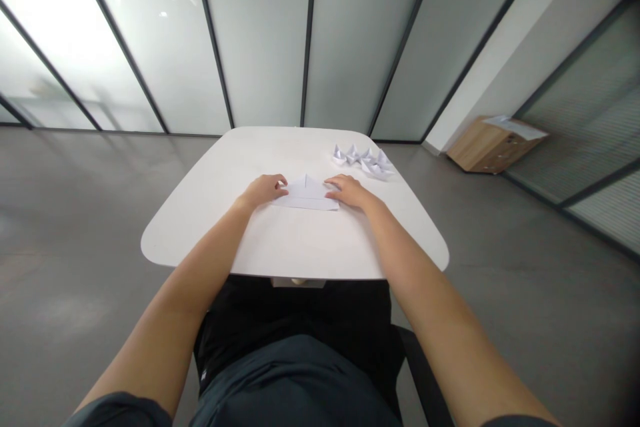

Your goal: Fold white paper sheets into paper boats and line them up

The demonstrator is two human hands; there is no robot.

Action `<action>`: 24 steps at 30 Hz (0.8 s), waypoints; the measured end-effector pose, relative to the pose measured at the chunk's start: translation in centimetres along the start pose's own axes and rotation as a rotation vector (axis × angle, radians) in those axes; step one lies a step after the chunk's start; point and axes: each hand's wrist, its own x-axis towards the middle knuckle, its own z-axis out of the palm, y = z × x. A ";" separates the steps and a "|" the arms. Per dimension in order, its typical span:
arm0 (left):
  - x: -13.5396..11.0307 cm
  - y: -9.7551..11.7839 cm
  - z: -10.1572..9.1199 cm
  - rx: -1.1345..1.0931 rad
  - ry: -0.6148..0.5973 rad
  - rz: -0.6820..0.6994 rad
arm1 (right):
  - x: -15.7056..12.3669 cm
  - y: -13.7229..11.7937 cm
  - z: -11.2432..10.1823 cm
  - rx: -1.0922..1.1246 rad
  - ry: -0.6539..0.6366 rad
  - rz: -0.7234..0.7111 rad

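A white sheet of paper [306,195] lies on the table, folded to a peak at its far edge with a flat strip along its near edge. My left hand [264,191] has its curled fingers and thumb on the paper's left side. At the opposite side, my right hand [349,191] holds the paper with bent fingers and the thumb nearer to me. Both hands partly cover the paper's ends. Beyond my right hand sit several folded paper boats [369,161], close together near the table's far right edge.
The white table [300,247] has rounded corners and stands before a frosted glass wall [260,40] with dark frames. A wooden cabinet [493,145] with papers on top stands on the floor at the right. Part of a dark chair [423,373] shows beside my lap.
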 end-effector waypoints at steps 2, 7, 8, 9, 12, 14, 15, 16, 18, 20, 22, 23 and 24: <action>0.1 -0.6 -0.2 0.002 -0.005 0.002 | -0.1 0.2 -0.1 0.019 0.015 -0.019; 0.4 -1.4 0.0 0.023 -0.032 0.055 | -0.2 0.2 -0.2 0.052 0.015 -0.048; 0.4 -1.5 0.1 0.023 -0.027 0.058 | -0.2 0.2 -0.2 0.057 0.010 -0.053; 0.5 -1.5 0.3 0.024 -0.021 0.061 | -0.2 0.2 -0.2 0.062 0.006 -0.059; 0.6 -1.4 0.6 0.022 -0.025 0.071 | -0.3 0.2 -0.1 0.072 0.002 -0.077; 0.5 -1.2 0.6 -0.003 -0.041 0.061 | -0.4 0.2 0.0 0.074 0.003 -0.082; 0.4 -1.0 0.6 -0.022 -0.049 0.050 | -0.4 0.2 0.0 0.073 0.003 -0.080; 0.3 -0.9 0.5 -0.045 -0.052 0.041 | -0.3 0.3 0.1 0.071 0.000 -0.076; 0.1 -0.6 0.4 -0.097 -0.061 0.029 | -0.3 0.3 0.2 0.063 -0.007 -0.062; -0.2 -0.4 0.4 -0.154 -0.062 0.017 | -0.3 0.2 0.3 0.049 -0.015 -0.045; -0.3 -0.3 0.5 -0.223 -0.054 0.009 | -0.4 0.1 0.3 0.031 -0.024 -0.030; -0.3 -0.4 0.6 -0.264 -0.051 0.011 | -0.4 0.0 0.3 0.021 -0.028 -0.022; -0.3 -0.4 0.7 -0.306 -0.049 0.017 | -0.4 -0.1 0.3 0.010 -0.033 -0.013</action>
